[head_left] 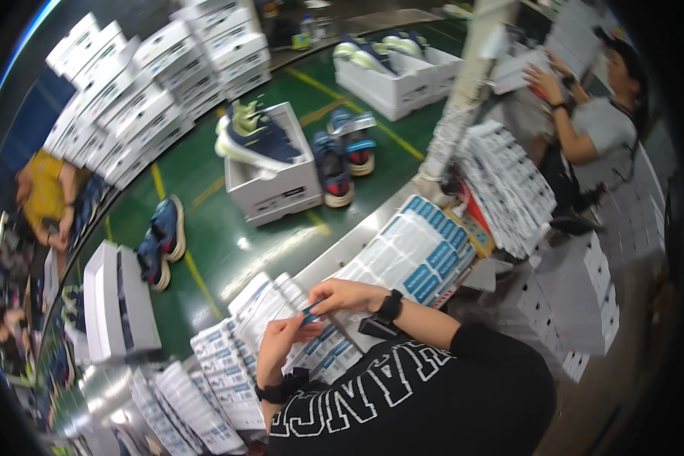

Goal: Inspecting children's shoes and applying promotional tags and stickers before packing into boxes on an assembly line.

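Note:
My left hand (281, 343) and my right hand (345, 295) meet close in front of me, with fingers pinched on a small blue piece (310, 312), perhaps a label or tag. Its exact kind is too small to tell. Below and around them lie stacks of white sheets with blue print (328, 351), which look like labels or folded papers. A larger bundle of white and blue printed sheets (410, 254) rests just right of my right hand. Each wrist wears a black band.
On the green table (228, 266) stand an open white shoebox (281, 194) with navy and lime sneakers (254, 140), and blue sneakers (333, 171) beside it. Another blue pair (162, 242) lies left. Stacked white boxes (129, 106) rise far left; a wrapped post (463, 99) and co-worker (596, 125) are right.

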The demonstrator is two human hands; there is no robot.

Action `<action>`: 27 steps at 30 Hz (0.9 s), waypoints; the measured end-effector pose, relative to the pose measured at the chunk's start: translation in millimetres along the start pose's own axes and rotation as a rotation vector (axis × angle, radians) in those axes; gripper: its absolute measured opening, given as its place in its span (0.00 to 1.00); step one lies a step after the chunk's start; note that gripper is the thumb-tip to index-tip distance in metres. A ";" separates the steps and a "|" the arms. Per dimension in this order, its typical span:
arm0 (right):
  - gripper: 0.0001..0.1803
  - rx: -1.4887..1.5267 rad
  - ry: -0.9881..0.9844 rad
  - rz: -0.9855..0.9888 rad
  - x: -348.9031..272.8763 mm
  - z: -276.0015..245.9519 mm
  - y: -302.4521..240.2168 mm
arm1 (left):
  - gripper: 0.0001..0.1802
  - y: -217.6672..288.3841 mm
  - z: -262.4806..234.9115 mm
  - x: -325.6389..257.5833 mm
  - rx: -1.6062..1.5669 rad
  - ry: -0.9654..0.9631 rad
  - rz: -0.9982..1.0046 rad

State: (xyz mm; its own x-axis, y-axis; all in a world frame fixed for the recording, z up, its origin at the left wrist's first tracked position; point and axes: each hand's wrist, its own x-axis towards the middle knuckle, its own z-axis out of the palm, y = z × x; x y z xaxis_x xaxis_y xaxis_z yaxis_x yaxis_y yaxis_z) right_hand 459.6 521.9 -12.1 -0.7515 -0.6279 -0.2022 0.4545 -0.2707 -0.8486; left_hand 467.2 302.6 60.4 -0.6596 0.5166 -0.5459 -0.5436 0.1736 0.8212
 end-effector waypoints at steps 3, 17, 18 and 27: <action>0.08 0.034 -0.024 0.015 1.3 -3.1 -6.9 | 0.26 17.7 -24.4 -15.9 0.102 -0.136 -0.018; 0.08 0.284 0.097 0.107 -2.7 -2.7 -20.5 | 0.50 109.9 -250.5 88.7 1.147 1.073 -0.245; 0.08 0.297 0.104 0.108 -4.1 -2.5 -19.4 | 0.47 108.0 -267.5 98.6 1.020 1.012 -0.293; 0.06 0.314 0.067 -0.002 -17.2 -3.7 -8.9 | 0.33 163.7 -257.6 87.0 0.418 0.573 -0.087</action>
State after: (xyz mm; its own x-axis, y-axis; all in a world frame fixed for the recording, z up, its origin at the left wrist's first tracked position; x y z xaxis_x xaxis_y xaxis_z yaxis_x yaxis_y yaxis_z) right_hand 466.7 537.8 -2.9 -0.7779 -0.5802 -0.2413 0.5704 -0.4908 -0.6586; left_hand 187.1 160.0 104.4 -0.8543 -0.0157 -0.5196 -0.4378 0.5605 0.7029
